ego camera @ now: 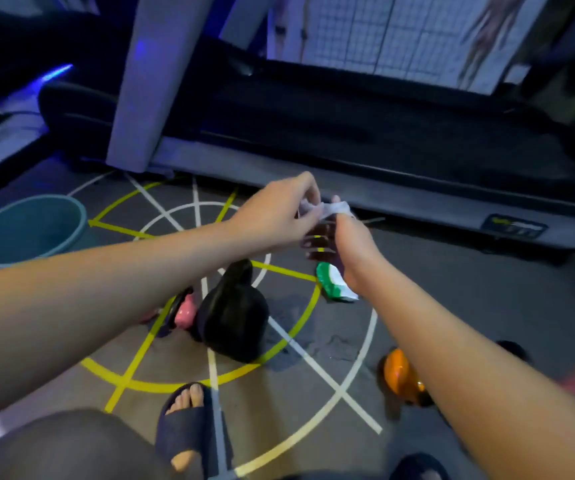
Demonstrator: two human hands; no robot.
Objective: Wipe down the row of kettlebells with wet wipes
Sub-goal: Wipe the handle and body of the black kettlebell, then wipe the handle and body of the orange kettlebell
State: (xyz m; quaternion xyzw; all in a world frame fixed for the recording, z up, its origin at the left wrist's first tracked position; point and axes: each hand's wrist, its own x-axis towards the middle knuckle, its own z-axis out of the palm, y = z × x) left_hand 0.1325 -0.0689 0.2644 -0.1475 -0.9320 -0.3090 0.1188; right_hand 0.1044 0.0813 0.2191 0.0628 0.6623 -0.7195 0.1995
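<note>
Both arms reach out over the floor. My left hand (279,206) and my right hand (350,240) pinch the two ends of a white wet wipe (334,208) held in the air between them. Below my right wrist lies a green and white wipe pack (331,282) on the floor. A black kettlebell (234,317) stands near the middle, with a pink kettlebell (184,311) at its left. An orange kettlebell (398,375) sits at the right, partly hidden by my right forearm.
A treadmill (365,140) runs across the back, its grey upright (140,81) at left. A teal bin (28,230) stands at far left. Yellow and white lines mark the grey floor (314,393). My sandalled foot (189,424) is in front.
</note>
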